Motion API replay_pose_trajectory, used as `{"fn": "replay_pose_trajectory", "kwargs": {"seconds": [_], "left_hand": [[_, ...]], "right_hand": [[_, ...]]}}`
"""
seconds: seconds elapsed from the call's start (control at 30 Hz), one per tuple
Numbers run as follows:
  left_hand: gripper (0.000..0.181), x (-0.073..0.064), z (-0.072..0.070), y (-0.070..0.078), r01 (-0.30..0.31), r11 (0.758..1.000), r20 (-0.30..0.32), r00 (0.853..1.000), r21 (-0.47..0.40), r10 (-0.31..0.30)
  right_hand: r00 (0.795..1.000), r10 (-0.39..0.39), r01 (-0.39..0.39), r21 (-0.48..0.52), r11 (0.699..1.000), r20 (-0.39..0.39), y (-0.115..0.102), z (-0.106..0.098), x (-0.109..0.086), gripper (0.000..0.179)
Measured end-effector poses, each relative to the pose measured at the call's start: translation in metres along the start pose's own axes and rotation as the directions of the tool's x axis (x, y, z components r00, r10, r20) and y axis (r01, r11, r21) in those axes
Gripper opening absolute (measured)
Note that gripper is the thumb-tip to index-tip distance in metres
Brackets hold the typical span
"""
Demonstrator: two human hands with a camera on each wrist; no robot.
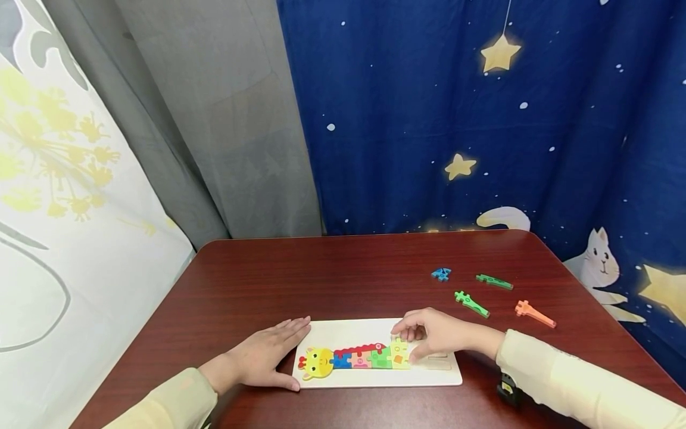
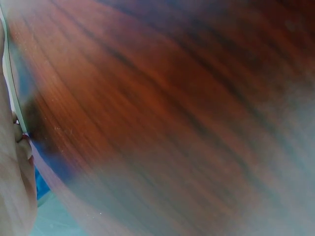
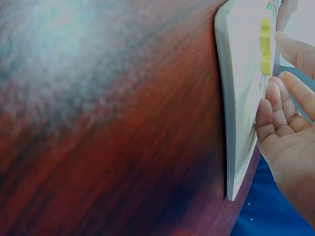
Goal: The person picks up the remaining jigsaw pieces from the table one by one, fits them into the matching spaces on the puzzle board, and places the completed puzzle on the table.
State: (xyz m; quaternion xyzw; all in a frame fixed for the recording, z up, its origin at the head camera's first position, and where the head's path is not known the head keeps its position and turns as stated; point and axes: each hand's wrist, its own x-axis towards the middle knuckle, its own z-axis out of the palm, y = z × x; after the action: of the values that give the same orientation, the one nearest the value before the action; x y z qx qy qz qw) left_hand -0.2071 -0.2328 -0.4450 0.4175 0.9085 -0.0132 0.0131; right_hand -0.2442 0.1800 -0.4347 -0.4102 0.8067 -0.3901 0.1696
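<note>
A white puzzle board point(image 1: 370, 329) lies on the table with a giraffe puzzle in it. The giraffe's yellow head point(image 1: 318, 363) is at the left, followed by blue, pink and green pieces under a red mane point(image 1: 358, 350). At the right end of this row sits a yellow piece point(image 1: 399, 356). My right hand point(image 1: 436, 333) hovers over it, thumb and fingertips close to its edges; in the right wrist view the fingers spread apart beside the yellow piece point(image 3: 265, 46). My left hand point(image 1: 270, 351) lies flat, fingers extended, at the board's left edge.
Beyond the board on the dark red wooden table point(image 1: 300, 274) lie loose pieces: a blue one point(image 1: 442, 274), a dark green one point(image 1: 494, 281), a bright green one point(image 1: 471, 304) and an orange one point(image 1: 535, 313). Curtains point(image 1: 396, 119) hang behind the table's far edge.
</note>
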Motion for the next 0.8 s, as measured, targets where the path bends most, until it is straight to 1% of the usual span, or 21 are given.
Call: {"fn": "replay_pose_trajectory", "kwargs": {"seconds": [0.27,0.37,0.5,0.7,0.8], "left_hand": [[0.106,-0.001,-0.002,0.001,-0.007,1.000,0.000,1.000,-0.009,0.007],[0.106,-0.001,-0.003,0.002,-0.007,1.000,0.001,1.000,-0.015,0.007],[0.106,-0.001,-0.003,0.002,-0.004,1.000,0.000,1.000,-0.013,0.004],[0.105,-0.001,-0.003,0.002,-0.012,1.000,-0.007,1.000,-0.012,0.012],[0.105,-0.001,-0.003,0.002,-0.014,1.000,-0.007,1.000,-0.012,0.014]], "right_hand": [[1.000,0.004,-0.004,-0.006,1.000,-0.031,0.002,-0.009,-0.001,0.044],[0.999,0.024,-0.024,-0.003,1.000,-0.049,0.000,-0.014,-0.002,0.044],[0.995,0.049,-0.047,0.016,0.999,-0.089,0.000,-0.021,-0.003,0.044],[0.986,0.030,-0.032,-0.009,0.999,-0.166,0.006,-0.031,-0.005,0.046],[0.977,0.049,-0.052,-0.008,0.999,-0.207,0.009,-0.036,-0.006,0.047]]}}
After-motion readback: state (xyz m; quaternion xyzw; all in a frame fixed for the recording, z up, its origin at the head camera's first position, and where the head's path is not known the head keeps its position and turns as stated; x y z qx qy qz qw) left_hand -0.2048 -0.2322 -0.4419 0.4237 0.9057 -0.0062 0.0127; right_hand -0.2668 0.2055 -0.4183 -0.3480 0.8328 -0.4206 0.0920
